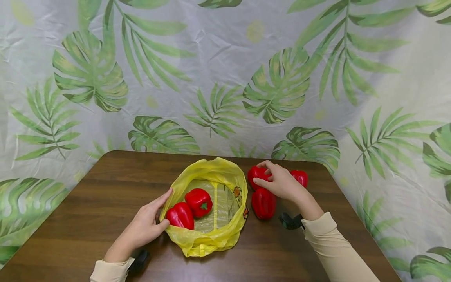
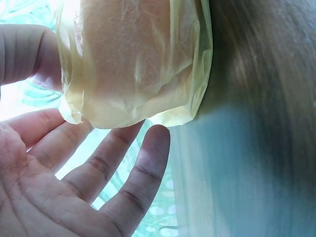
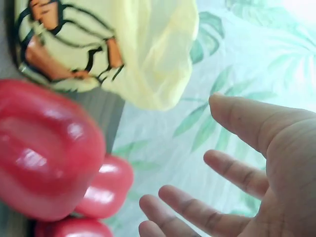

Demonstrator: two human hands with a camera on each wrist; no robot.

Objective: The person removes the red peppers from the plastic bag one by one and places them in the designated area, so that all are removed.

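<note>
Glossy peppers (image 1: pixel 263 203), filmy plastic bag (image 1: pixel 201 243), wood-grain desk (image 1: pixel 132 178).
We read the peppers as smooth-skinned with hard highlights; bag is thin, crinkled, translucent plastic with a soft sheen. Desk shows streaked wood grain, smooth, low shine. Backdrop (image 1: pixel 218 51) is creased with a faint sheen; we can't tell cloth from plastic. Sleeves (image 1: pixel 340 247) look like matt cloth.

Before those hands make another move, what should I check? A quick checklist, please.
1. Bag mouth open: ok, spread wide, two red peppers inside.
2. Left hand at the bag: ok, touching its left side.
3. Right hand free: ok, holding nothing.
4. Loose peppers close by: ok, three right of the bag, near the right hand.
5. Pepper gripped for lifting: not ok, none gripped.
6. Bag's underside undamaged: cannot tell, hidden.
</note>
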